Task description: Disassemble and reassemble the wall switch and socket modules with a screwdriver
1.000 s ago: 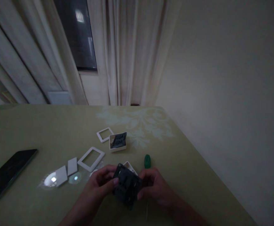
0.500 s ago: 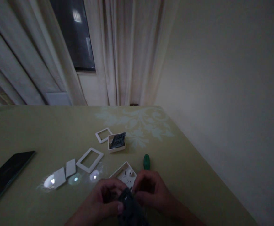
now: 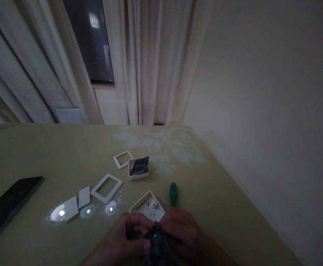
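Note:
At the bottom centre, my left hand point(image 3: 125, 236) grips a black wall-switch module point(image 3: 159, 245), with the thumb on its near face and the fingers curled behind. My right hand point(image 3: 182, 231) is closed against the module's upper right side. Its fingertips are hidden, so whatever they pinch cannot be made out. Just beyond both hands lies an open white back box point(image 3: 148, 207), its near part covered by them. A green screwdriver handle point(image 3: 173, 194) points away beyond my right hand, which hides its lower end.
Farther back, a second white box point(image 3: 138, 176) holds a dark module tilted inside it. Two white cover frames point(image 3: 106, 188) and two white plates point(image 3: 84, 197) lie to the left. A dark tablet or phone point(image 3: 10, 203) is at the far left. A wall point(image 3: 261, 111) borders the table's right side.
My right hand has turned and its fingers have closed in against the module. The module and my left hand have shifted slightly right and down, and more of the near box shows.

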`<state>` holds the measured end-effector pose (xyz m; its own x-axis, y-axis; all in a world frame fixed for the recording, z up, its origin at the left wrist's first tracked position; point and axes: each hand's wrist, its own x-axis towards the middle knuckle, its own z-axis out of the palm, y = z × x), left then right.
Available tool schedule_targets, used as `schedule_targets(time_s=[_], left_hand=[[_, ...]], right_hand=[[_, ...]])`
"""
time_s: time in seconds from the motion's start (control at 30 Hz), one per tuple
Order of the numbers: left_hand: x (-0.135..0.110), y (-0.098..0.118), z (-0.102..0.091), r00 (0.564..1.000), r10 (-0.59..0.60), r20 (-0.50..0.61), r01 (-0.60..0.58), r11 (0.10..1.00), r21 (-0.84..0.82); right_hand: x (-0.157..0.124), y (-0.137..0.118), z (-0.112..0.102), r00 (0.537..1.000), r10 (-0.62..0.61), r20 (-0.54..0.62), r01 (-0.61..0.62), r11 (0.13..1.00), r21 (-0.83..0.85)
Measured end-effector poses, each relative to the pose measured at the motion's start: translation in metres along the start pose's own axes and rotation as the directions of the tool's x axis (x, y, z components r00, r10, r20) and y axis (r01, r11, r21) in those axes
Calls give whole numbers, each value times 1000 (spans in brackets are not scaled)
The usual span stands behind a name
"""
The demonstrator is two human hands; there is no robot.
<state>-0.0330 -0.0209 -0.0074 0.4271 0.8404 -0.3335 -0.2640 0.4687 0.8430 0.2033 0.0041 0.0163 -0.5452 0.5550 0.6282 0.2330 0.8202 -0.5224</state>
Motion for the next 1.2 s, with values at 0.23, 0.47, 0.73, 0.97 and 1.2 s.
schedule_targets(time_s=[0.23, 0.47, 0.73, 0.97, 1.2], left_hand=[[11, -8, -1, 996, 45, 81, -40, 997, -59], [18, -14, -2, 985, 115, 128, -98, 986, -133], [25, -22, 4, 963, 193, 190, -139, 954, -265], [26, -23, -3, 963, 158, 220, -102, 964, -245], [18, -15, 5, 989, 134, 59, -121, 977, -177]], right_hand=[[0, -3, 1, 997, 57, 46, -53, 995, -83], [1, 3, 5, 980, 190, 54, -194, 977, 87], [9, 1, 1, 934, 351, 71, -355, 884, 304], [6, -1, 4, 909, 406, 94, -411, 837, 361], [3, 0, 3, 886, 439, 153, -463, 811, 358]])
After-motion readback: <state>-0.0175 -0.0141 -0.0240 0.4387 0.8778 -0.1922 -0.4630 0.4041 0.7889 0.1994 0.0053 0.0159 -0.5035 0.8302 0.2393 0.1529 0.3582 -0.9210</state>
